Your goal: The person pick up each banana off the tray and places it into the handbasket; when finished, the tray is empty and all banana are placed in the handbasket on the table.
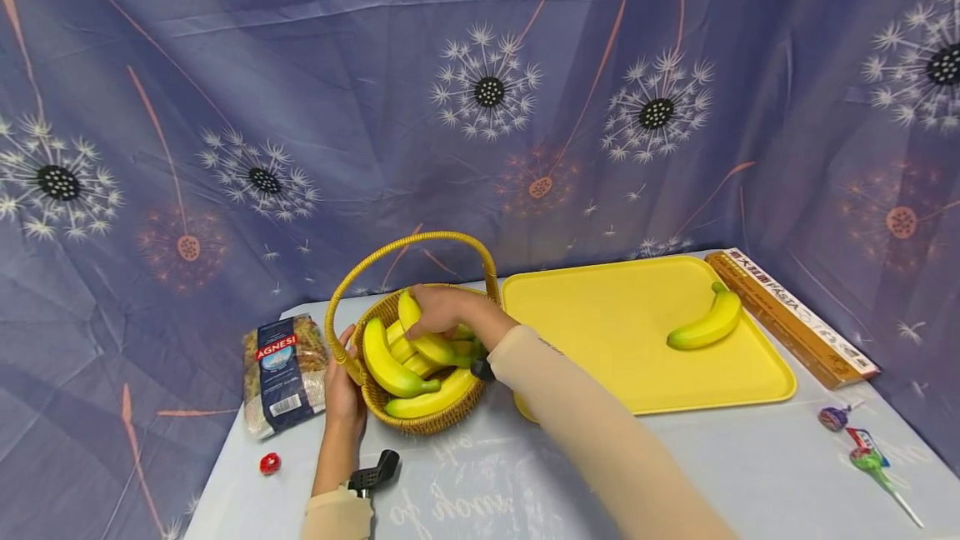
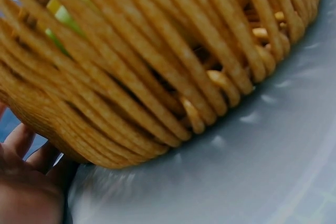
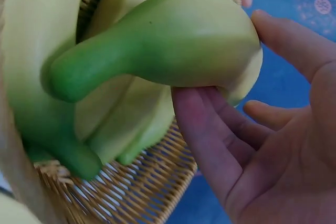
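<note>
Tablecloth blurs beneath basket (image 2: 157,66); right hand (image 1: 438,311) covers banana (image 1: 427,340).

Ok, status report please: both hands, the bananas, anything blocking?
Left hand holds basket rim. Right hand grips banana in the basket. One banana on tray. Basket handle arches over; nothing blocking.

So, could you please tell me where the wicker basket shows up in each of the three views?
Head: the wicker basket sits low, left of centre, beside the yellow tray, with the left hand on its side.
Left wrist: its woven wall fills the upper left, very close.
Right wrist: its weave shows along the bottom, under the bananas.
Shared landmark: the basket's weave itself appears in all three; the bananas show in the head and right wrist views.
</note>
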`<state>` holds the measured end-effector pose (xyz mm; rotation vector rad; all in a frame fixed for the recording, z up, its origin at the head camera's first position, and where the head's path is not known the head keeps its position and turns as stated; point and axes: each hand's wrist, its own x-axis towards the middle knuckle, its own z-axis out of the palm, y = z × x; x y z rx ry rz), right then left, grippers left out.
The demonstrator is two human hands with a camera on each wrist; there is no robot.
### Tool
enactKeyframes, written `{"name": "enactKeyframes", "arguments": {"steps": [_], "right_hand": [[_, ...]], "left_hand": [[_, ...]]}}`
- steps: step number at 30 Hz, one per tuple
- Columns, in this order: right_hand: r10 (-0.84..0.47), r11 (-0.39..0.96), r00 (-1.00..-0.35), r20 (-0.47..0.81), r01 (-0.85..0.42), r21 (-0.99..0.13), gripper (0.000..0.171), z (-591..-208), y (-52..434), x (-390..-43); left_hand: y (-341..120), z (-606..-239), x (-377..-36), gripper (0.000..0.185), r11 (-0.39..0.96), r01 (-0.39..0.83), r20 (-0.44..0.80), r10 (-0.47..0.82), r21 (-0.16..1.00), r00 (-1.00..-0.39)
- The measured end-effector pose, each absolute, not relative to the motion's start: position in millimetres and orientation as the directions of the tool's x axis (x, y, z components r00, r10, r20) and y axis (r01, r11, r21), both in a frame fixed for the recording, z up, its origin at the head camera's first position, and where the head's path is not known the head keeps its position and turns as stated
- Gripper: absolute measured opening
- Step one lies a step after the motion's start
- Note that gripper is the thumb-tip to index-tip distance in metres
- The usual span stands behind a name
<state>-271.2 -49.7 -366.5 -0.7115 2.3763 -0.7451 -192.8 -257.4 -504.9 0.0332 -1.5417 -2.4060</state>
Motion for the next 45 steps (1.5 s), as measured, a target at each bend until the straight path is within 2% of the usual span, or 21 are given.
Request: {"name": "enactKeyframes", "arguments": {"steps": [4,10,15,22,27,36,45], "right_hand": [[-0.595,0.740,-0.725,-0.347,-0.325,-0.588,0.089,-374.7,-60.4,-268.1],[-0.593,0.761,-0.745,-0.304,-0.397,-0.513,0.067,-382.6,-67.8,-261.1],[-0.599,0.768,-0.734,-0.319,-0.415,-0.487,0.069,-383.5,-69.3,-260.5],[-0.630,0.754,-0.721,-0.287,-0.480,-0.448,0.062,-385.7,-69.5,-260.0],[-0.638,0.744,-0.716,-0.283,-0.479,-0.466,0.060,-389.7,-70.6,-257.6],[-0.617,0.748,-0.745,-0.253,-0.454,-0.485,0.061,-384.4,-61.2,-255.2],[-0.721,0.630,-0.680,-0.133,-0.562,-0.536,0.048,-365.9,-35.2,-258.6]], "left_hand": [[-256.7,-505.3,-193.4,0.045,-0.385,0.222,0.129,-0.254,0.896,-0.959],[-256.2,-506.3,-193.8,0.044,-0.379,0.212,0.123,-0.245,0.901,-0.962],[-256.2,-505.8,-194.4,0.044,-0.378,0.214,0.128,-0.239,0.901,-0.963],[-257.9,-505.5,-195.6,0.046,-0.399,0.237,0.147,-0.244,0.886,-0.959],[-257.0,-505.7,-194.1,0.044,-0.376,0.225,0.139,-0.242,0.899,-0.960],[-255.4,-505.6,-192.8,0.044,-0.364,0.224,0.143,-0.236,0.904,-0.961],[-258.7,-507.6,-194.4,0.048,-0.385,0.224,0.129,-0.258,0.895,-0.957]]}}
